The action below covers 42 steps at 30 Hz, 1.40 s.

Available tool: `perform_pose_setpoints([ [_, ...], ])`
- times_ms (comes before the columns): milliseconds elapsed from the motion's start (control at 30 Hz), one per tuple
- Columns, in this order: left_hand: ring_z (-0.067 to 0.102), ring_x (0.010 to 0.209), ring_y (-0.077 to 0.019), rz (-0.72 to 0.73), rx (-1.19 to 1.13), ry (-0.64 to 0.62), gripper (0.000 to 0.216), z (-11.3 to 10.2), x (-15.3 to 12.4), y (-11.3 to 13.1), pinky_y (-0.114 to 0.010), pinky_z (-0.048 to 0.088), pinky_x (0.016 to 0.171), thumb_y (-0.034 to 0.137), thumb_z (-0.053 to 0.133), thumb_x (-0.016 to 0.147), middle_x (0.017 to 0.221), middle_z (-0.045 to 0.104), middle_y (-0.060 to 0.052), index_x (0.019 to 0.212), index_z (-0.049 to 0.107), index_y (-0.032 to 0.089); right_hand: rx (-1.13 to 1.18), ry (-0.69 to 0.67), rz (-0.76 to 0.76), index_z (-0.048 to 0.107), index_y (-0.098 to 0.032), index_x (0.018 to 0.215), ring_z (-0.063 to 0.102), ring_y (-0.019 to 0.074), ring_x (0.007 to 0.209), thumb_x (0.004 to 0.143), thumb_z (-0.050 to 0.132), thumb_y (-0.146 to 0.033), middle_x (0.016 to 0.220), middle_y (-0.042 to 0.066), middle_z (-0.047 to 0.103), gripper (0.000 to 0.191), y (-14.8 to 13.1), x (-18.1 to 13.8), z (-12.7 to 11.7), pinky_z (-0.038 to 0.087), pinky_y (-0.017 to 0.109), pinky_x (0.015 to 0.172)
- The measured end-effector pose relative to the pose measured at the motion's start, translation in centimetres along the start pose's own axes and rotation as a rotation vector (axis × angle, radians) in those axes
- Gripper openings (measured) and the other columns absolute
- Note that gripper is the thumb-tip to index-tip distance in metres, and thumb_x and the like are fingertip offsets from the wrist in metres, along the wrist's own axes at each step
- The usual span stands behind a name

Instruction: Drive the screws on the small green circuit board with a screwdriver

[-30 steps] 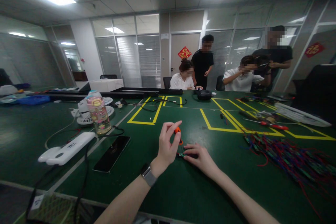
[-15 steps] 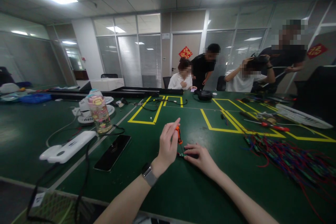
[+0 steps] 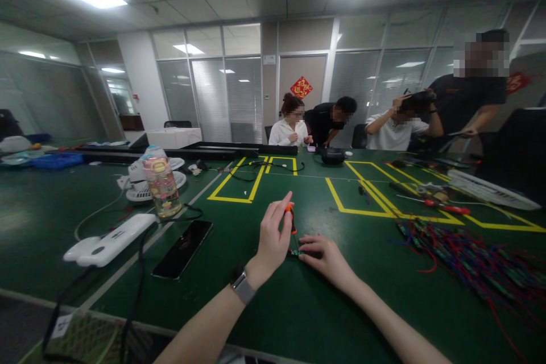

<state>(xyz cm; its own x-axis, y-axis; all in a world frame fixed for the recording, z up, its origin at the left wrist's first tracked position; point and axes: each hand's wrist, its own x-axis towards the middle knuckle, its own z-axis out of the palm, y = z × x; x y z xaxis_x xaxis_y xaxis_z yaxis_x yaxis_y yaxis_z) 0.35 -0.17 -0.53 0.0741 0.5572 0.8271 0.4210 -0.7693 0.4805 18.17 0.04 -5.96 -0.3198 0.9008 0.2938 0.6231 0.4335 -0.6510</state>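
Observation:
My left hand (image 3: 272, 239), with a watch on its wrist, is closed round a small orange-handled screwdriver (image 3: 290, 217) held upright, tip down on a small green part (image 3: 295, 252) on the green table (image 3: 298, 307). My right hand (image 3: 326, 256) lies right of it, fingers pressed on that small part and holding it against the table. The part is mostly hidden under the fingers.
A black phone (image 3: 182, 249), a white power strip (image 3: 106, 240), a pink drink bottle (image 3: 161, 181) and a small fan (image 3: 140, 182) lie to the left. A heap of red and blue wires (image 3: 460, 256) lies right, with a red screwdriver (image 3: 443, 208) beyond. Several people are at the far edge.
My hands have stayed in place; the left fingers shifted slightly on the screwdriver handle. The people at the far end have bent lower and moved about.

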Motion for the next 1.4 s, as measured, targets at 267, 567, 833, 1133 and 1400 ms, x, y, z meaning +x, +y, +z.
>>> perform_pose_setpoints([
  [267, 0.057, 0.086, -0.0172, 0.003, 0.038, 0.026, 0.031, -0.13, 0.00, -0.09, -0.030, 0.049, 0.078, 0.026, 0.049, 0.097, 0.093, 0.057, -0.004, 0.126, 0.059, 0.023, 0.001, -0.003, 0.001, 0.079, -0.026, 0.090, 0.062, 0.0282, 0.115, 0.081, 0.067, -0.032, 0.117, 0.009, 0.072, 0.016, -0.24, -0.03, -0.05, 0.024, 0.058, 0.114],
  [567, 0.056, 0.084, -0.0173, 0.008, 0.066, 0.038, 0.024, -0.11, 0.10, -0.20, -0.029, 0.048, 0.077, 0.027, 0.056, 0.094, 0.088, 0.056, -0.003, 0.116, 0.062, 0.022, -0.004, -0.013, 0.010, 0.079, -0.025, 0.093, 0.061, 0.0289, 0.117, 0.080, 0.068, -0.032, 0.117, 0.010, 0.072, 0.018, -0.56, -0.07, -0.27, 0.024, 0.057, 0.114],
  [833, 0.059, 0.096, -0.0168, -0.020, -0.032, -0.023, 0.038, -0.15, -0.09, 0.32, -0.030, 0.049, 0.084, 0.020, 0.037, 0.101, 0.108, 0.060, -0.008, 0.137, 0.048, 0.021, -0.001, -0.013, 0.006, 0.079, -0.025, 0.093, 0.062, 0.0281, 0.116, 0.080, 0.068, -0.030, 0.116, 0.010, 0.072, 0.017, -0.22, 0.04, -0.07, 0.025, 0.056, 0.114],
  [1133, 0.057, 0.087, -0.0155, 0.005, -0.006, 0.005, 0.033, -0.18, -0.01, -0.06, -0.027, 0.048, 0.077, 0.023, 0.046, 0.098, 0.097, 0.055, -0.004, 0.129, 0.056, 0.023, -0.009, -0.013, 0.026, 0.078, -0.024, 0.094, 0.061, 0.0281, 0.118, 0.080, 0.068, -0.032, 0.118, 0.010, 0.072, 0.019, -0.58, -0.04, -0.25, 0.024, 0.054, 0.115],
  [1400, 0.056, 0.080, -0.0144, 0.003, 0.013, 0.024, 0.027, 0.00, 0.04, -0.08, -0.026, 0.048, 0.073, 0.023, 0.050, 0.097, 0.089, 0.054, -0.002, 0.121, 0.061, 0.022, -0.010, -0.014, 0.029, 0.078, -0.024, 0.093, 0.061, 0.0278, 0.117, 0.080, 0.069, -0.031, 0.117, 0.010, 0.072, 0.018, -0.51, -0.01, -0.23, 0.023, 0.055, 0.115],
])
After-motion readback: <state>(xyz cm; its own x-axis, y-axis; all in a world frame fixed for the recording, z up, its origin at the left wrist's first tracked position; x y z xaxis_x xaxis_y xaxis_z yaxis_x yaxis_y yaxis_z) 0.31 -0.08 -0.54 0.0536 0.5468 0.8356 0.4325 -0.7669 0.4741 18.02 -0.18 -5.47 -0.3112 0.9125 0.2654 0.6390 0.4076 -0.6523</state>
